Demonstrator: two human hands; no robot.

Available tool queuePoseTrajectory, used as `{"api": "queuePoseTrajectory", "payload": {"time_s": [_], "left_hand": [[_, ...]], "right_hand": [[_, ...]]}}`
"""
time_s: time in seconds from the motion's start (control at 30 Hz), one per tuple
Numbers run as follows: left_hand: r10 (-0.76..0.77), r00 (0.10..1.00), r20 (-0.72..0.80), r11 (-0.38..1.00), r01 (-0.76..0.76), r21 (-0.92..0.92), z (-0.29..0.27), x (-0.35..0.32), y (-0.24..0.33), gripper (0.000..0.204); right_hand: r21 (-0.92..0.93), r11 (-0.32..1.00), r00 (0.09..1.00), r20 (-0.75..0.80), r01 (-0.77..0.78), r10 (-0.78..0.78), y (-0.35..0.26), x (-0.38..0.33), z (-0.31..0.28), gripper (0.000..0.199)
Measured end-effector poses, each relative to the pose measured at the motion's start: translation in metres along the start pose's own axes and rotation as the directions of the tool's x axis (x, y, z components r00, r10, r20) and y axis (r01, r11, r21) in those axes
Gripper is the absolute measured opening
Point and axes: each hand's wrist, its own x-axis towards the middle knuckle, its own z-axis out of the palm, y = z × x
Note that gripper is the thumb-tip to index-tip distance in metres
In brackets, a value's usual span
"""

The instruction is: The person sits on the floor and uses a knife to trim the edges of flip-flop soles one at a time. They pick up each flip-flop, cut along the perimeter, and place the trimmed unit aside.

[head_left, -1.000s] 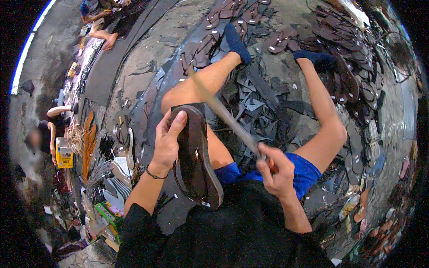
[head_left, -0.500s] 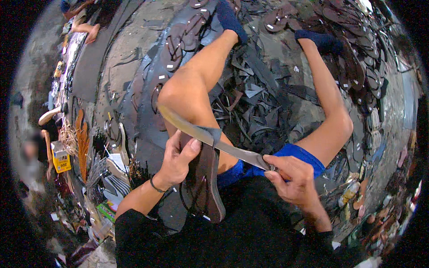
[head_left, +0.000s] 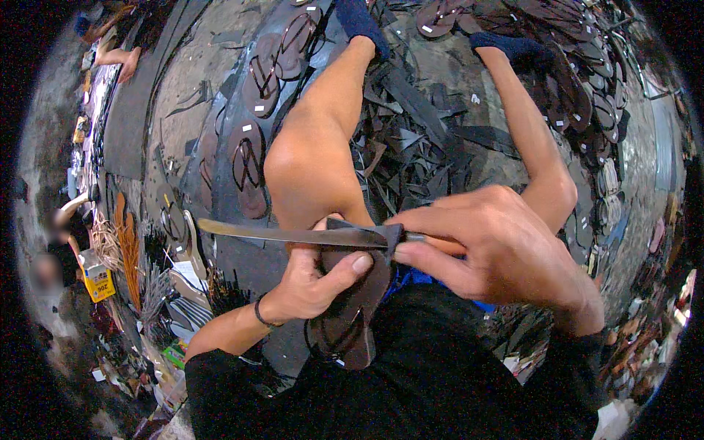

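My left hand (head_left: 312, 284) is closed around the end of a dark brown flip-flop (head_left: 361, 293), its thumb pressed on the upper face. The flip-flop points toward my body, with its strap near my lap. In my right hand (head_left: 488, 246) is a long-bladed knife (head_left: 293, 235), gripped by the handle, which the fingers mostly hide. The blade lies across the far end of the flip-flop, and its tip points left past my left hand. A dark rubber flap (head_left: 396, 236) stands at the blade close to my right fingertips.
Dark rubber offcuts (head_left: 411, 158) are heaped between my legs. More flip-flops (head_left: 249, 165) lie on a dark sheet to the left, and others (head_left: 557, 81) at the far right. A yellow box (head_left: 97, 282) and bundled sticks stand at the left. Another person's limb shows at the far left.
My right hand has moved left and up to the flip-flop, sliding the knife leftward across it. The blade is now nearly level. The rubber flap now sits closer to the handle.
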Motion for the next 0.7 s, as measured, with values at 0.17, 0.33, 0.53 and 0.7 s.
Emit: {"api": "queuePoseTrajectory", "payload": {"time_s": [0.17, 0.33, 0.53, 0.7], "left_hand": [[0.006, 0.984, 0.178, 0.973, -0.047, 0.227, -0.007, 0.015, 0.039, 0.031], [0.305, 0.936, -0.175, 0.666, -0.078, 0.742, -0.009, 0.011, 0.124, 0.037], [-0.011, 0.978, -0.210, 0.621, -0.158, -0.768, 0.057, -0.014, -0.030, 0.050], [-0.013, 0.945, -0.327, 0.470, -0.283, -0.836, 0.080, 0.040, -0.006, 0.038]], "right_hand": [[0.302, 0.949, 0.980, 0.139, 0.093, -0.140, 0.016, 0.020, -0.008, 0.029], [0.625, 0.752, 0.940, -0.341, 0.211, 0.019, 0.036, -0.006, 0.029, 0.035], [0.647, 0.709, 0.885, -0.461, 0.282, 0.069, 0.036, -0.025, 0.077, 0.037], [0.481, 0.859, 0.675, -0.694, 0.177, 0.250, 0.035, -0.048, 0.098, 0.041]]}}
